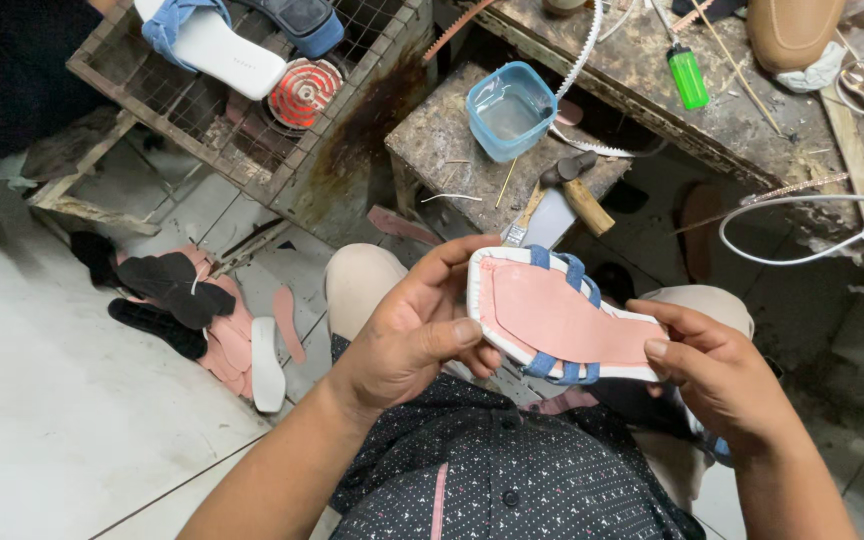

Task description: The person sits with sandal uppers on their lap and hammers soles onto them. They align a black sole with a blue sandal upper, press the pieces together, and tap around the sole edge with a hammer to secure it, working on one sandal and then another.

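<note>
as we hold the sandal sole [562, 318] bottom-up, left hand [412, 335] and right hand [722, 375] fingers grip its ends. we judge it light and bendy, best pinched at the white rim.

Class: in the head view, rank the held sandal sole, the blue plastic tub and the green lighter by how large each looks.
1. Sandal sole, largest, though nearest the camera, which inflates it.
2. Blue plastic tub.
3. Green lighter, clearly smallest.
</note>
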